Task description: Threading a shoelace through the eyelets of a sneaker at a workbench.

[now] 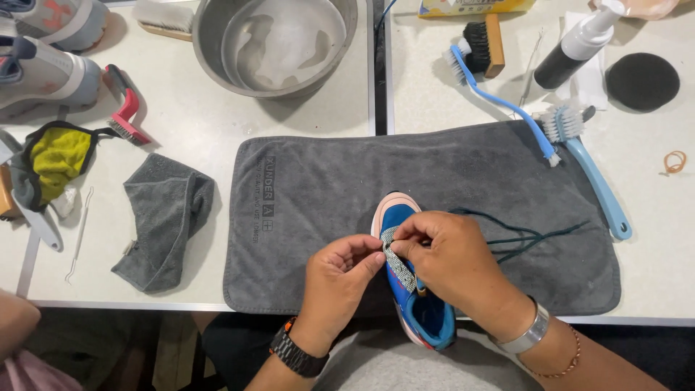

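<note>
A small blue shoe [418,311] with a pink toe lies toe-away on a grey towel [326,195] at the table's near edge. My left hand [337,282] pinches the left side of the shoe's grey patterned tongue [397,266]. My right hand [449,257] grips the tongue's upper end from the right, covering the shoe's middle. A loose dark teal lace [521,235] trails from under my right hand across the towel.
A steel bowl [279,43] of water stands at the back. Blue brushes [590,166], a wooden brush [486,43], a pump bottle [575,47] and a black sponge [642,81] lie right. A folded grey cloth [163,217], red brush [127,108] and grey shoes [43,72] are left.
</note>
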